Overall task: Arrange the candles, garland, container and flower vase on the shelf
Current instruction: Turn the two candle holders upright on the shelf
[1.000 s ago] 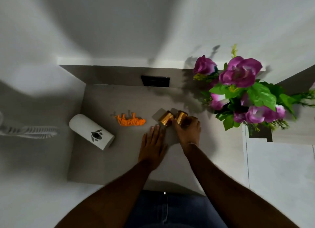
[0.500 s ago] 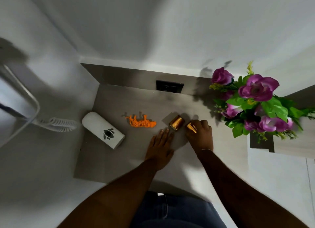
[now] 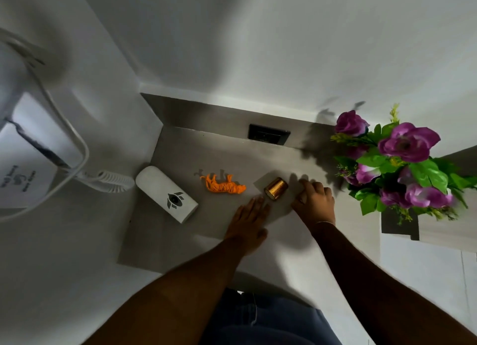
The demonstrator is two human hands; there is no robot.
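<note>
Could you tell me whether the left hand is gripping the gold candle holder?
No, the left hand lies flat and open on the shelf, its fingertips just short of the gold candle holder.

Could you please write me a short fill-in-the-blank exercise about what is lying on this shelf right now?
1. The toy tiger on the shelf is coloured ____.
2. The flowers are at the shelf's ____ end.
3. The white container lies to the ____ of the tiger.
4. The left hand rests ____ on the shelf.

Answers: orange; right; left; flat
</note>
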